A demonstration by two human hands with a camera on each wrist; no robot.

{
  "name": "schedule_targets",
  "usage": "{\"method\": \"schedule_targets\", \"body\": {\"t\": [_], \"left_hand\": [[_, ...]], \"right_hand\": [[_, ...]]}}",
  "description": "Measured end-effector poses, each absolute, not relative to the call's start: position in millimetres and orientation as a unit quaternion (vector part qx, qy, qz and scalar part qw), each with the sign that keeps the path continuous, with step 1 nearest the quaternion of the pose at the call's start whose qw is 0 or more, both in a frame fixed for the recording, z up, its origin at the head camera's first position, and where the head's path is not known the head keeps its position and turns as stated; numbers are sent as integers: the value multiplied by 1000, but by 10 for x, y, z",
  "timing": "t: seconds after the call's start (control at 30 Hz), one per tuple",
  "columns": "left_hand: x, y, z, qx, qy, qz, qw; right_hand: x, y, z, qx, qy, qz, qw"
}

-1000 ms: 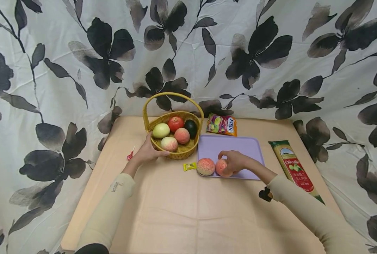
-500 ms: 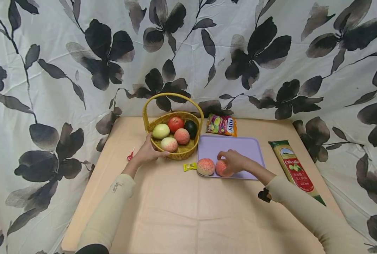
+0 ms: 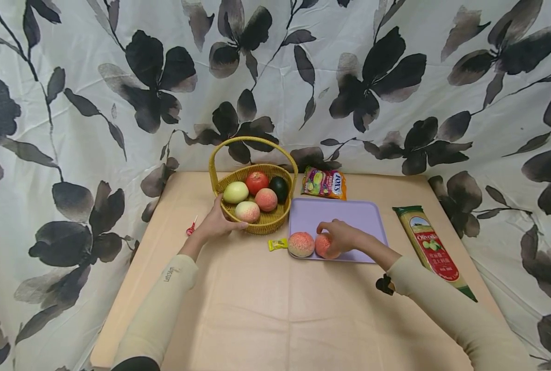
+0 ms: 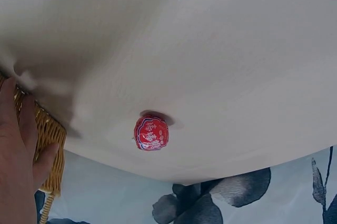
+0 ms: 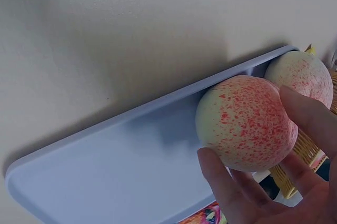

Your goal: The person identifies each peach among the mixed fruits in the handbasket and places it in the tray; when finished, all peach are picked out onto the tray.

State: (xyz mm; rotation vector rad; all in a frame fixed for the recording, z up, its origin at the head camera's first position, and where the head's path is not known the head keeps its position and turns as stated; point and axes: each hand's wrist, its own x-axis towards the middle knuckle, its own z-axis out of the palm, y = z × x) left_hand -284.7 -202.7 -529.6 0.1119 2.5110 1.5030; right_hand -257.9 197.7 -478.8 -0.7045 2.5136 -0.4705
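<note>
My left hand [image 3: 217, 221] rests against the left front of the yellow wicker basket [image 3: 268, 226], its extended fingers touching the outer wall. In the left wrist view, that hand [image 4: 21, 155] lies along the basket's woven side [image 4: 52, 134]. Inside the basket are a red fruit [image 3: 257, 182], a pale green fruit [image 3: 236, 192], a dark oval fruit [image 3: 279, 188] and two peaches. My right hand [image 3: 345, 236] grips a speckled peach [image 5: 247, 124] at the front of the lilac tray [image 3: 349, 211], fingers and thumb around it. Another peach [image 3: 300, 244] sits just left of it on the tray.
A yellow wrapped candy [image 3: 277, 244] lies at the tray's left corner, and a red lollipop [image 4: 151, 133] left of the basket. Behind the tray is a colourful candy bag [image 3: 324, 183]. A long green and red Olivoilà packet [image 3: 435, 252] lies along the table's right side.
</note>
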Motion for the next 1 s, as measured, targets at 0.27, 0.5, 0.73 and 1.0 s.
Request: {"method": "schedule_targets", "body": {"t": [0.27, 0.5, 0.73, 1.0], "left_hand": [[-2836, -2031, -5301, 38, 851, 511, 112], [-2845, -2043, -5297, 33, 848, 516, 121], [-2826, -2072, -5291, 38, 855, 507, 102], [-2782, -2007, -5220, 33, 849, 516, 111]], "right_hand": [[-2613, 1961, -4728, -252, 921, -161, 251], [-2712, 1843, -4448, -254, 923, -154, 247], [-2973, 1349, -4091, -295, 923, -177, 170], [-3206, 665, -3948, -325, 927, -104, 152]]}}
